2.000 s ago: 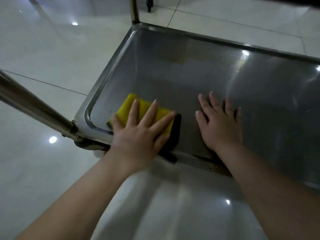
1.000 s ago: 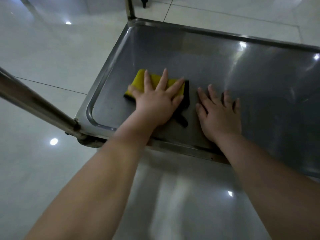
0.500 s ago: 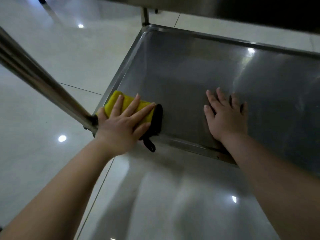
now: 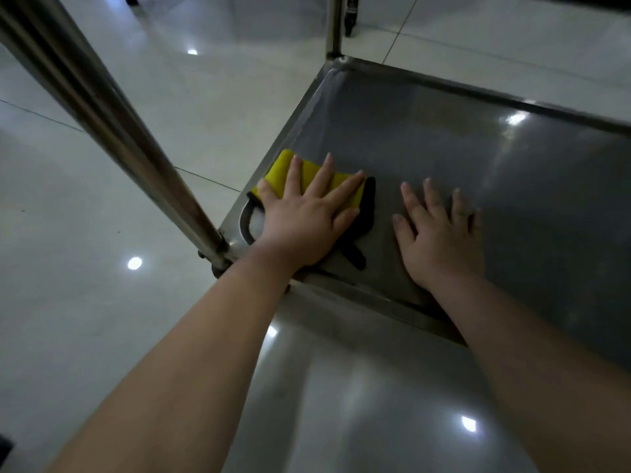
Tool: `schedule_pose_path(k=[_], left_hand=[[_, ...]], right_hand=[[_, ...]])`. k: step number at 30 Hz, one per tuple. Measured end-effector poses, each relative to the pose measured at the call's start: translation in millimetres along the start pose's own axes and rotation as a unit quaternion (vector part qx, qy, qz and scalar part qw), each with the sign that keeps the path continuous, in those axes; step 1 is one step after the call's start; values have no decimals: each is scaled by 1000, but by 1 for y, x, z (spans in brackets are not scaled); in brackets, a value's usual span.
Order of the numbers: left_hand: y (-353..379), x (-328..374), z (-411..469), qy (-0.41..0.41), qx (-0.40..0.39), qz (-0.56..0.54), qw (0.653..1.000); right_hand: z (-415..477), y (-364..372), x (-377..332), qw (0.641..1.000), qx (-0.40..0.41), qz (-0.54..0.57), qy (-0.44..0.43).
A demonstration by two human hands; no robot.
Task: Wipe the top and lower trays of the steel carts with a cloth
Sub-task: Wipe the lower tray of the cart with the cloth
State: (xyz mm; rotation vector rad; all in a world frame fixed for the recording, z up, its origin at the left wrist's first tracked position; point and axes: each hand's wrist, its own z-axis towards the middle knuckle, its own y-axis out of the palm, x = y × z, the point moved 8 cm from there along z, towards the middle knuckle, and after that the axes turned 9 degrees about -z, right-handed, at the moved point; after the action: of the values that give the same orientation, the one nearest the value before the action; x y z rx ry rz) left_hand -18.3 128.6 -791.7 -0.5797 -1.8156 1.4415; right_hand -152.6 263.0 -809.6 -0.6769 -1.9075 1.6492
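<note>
Left hand (image 4: 300, 216) is pressing the cloth (image 4: 309, 177) flat, fingers spread, in the lower tray's (image 4: 444, 138) near-left corner; right hand (image 4: 440, 233) is bracing, spread and empty. Cloth's dangling black loop risks snagging the post (image 4: 112, 124), and the corner risks being missed.

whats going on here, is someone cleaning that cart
Yes. A person is wiping the lower steel tray of a cart. The left hand presses flat on a yellow and black cloth in the tray's near left corner, beside the slanted steel post. The right hand rests flat on the bare tray just to the right, apparently bracing. Nothing else sits on the tray.
</note>
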Motion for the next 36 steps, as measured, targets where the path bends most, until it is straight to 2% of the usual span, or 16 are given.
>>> schedule_pose_path(k=[5, 8, 13, 16, 18, 20, 25, 29, 32, 36], left_hand=[[-11, 16, 112, -14, -30, -17, 999], [-9, 20, 129, -15, -38, -14, 999], [3, 15, 20, 16, -42, -15, 999], [1, 6, -74, 18, -3, 13, 1000], [-1, 0, -79, -1, -18, 31, 999], [3, 1, -45, -22, -56, 32, 998], [-9, 19, 91, -28, -40, -17, 999], [-15, 21, 142, -39, -74, -18, 996], [-13, 18, 108, -25, -45, -15, 999], [-2, 0, -2, -15, -46, -20, 999]], right_hand=[[3, -2, 2, 1000, 10, 14, 3], [5, -2, 4, 1000, 11, 22, 4], [6, -3, 4, 999, 18, 35, 3], [3, -4, 2, 999, 15, 35, 1], [0, -3, 1, 999, 18, 29, 0], [-1, -3, -1, 1000, 16, 24, 0], [0, -4, 2, 999, 17, 27, -3], [2, -6, 4, 999, 22, 45, -4], [2, -6, 4, 998, 21, 54, -4], [4, -5, 3, 999, 6, 47, -1]])
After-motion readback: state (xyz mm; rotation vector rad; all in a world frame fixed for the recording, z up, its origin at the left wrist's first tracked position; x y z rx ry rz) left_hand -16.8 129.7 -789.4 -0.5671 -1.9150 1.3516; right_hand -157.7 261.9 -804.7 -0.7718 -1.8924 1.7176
